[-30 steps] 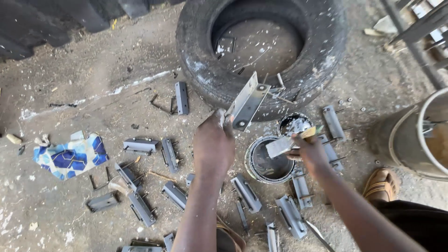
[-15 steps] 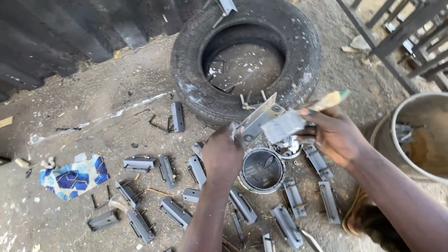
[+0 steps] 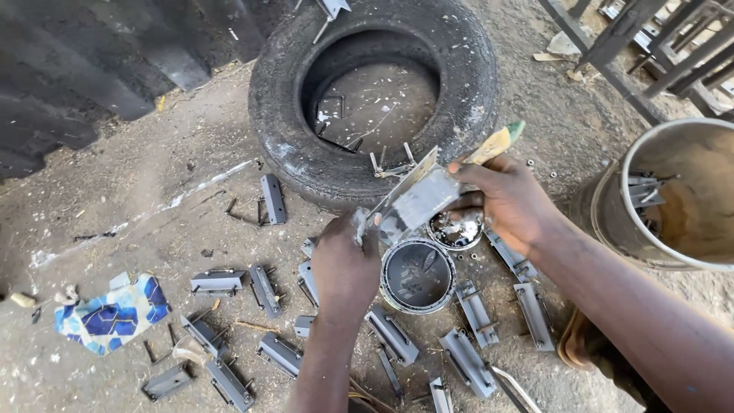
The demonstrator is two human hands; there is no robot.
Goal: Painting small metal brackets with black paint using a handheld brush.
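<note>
My left hand point(image 3: 345, 264) grips a flat grey metal bracket point(image 3: 405, 200), silver-coated, tilted above the open paint can point(image 3: 417, 275) mid-floor. Right hand point(image 3: 508, 203) closed on a brush point(image 3: 495, 144), touching it.

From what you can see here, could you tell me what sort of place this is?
Probably an outdoor, informal metalwork yard. An old tyre lies on the bare dirt ground, many small grey metal brackets are spread out around an open paint tin, and a metal frame stands nearby.
</note>
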